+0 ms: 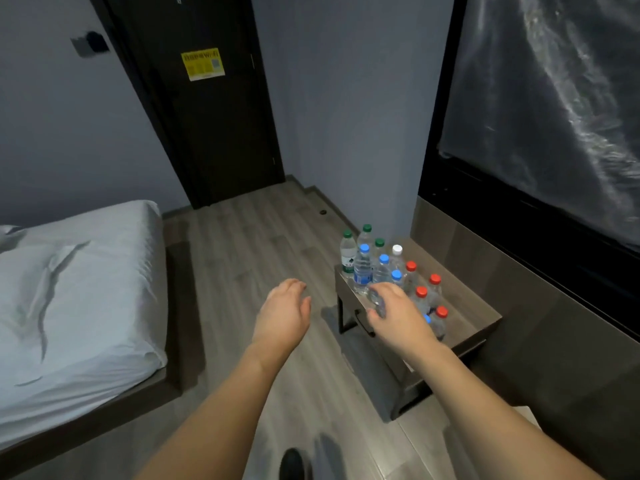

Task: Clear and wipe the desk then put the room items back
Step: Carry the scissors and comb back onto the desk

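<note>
Head view: bottles standing on a small surface (474,315), both hands reaching.
Right hand (398,311) is covering a clear bottle (377,301), cap hidden; grip hard to confirm. Left hand (285,311) is hovering beside the surface, fingers relaxed, holding nothing. Water bottles (362,270) are clustering beyond the right hand; labels unreadable. Door's yellow notice (202,64) is too blurred to read.

Bare forearms (460,386), black shoe (292,464)

Three green-capped bottles (347,252), four blue-capped (363,268), four red-capped (411,277), one white-capped (397,255).
</note>
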`<move>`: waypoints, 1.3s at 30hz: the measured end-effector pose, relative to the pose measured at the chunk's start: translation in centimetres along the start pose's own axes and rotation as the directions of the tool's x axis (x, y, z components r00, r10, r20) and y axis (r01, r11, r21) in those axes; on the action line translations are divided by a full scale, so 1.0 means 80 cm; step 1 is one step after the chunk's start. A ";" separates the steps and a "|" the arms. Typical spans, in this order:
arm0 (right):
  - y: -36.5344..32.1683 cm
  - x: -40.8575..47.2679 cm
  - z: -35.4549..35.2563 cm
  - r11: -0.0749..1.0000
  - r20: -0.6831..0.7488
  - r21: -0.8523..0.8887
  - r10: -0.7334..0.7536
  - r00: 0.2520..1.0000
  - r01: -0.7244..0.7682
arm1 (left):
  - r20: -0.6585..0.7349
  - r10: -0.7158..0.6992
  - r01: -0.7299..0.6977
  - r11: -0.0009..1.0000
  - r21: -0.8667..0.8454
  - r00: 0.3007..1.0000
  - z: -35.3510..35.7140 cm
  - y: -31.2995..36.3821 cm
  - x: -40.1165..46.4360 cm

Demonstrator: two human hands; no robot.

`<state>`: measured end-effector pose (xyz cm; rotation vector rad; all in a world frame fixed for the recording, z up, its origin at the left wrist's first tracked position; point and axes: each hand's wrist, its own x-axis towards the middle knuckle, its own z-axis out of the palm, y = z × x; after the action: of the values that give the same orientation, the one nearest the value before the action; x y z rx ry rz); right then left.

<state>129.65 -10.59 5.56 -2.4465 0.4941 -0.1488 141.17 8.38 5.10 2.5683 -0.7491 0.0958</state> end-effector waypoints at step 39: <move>0.460 0.434 0.055 0.521 0.364 -0.088 0.810 0.459 -0.849 | 0.927 0.319 -0.841 0.432 -0.326 -0.195 0.609 0.192 0.632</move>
<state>151.18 -48.36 -20.70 -1.7721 1.4070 0.6780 173.11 -49.79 -22.40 1.8580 -2.8057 -1.3849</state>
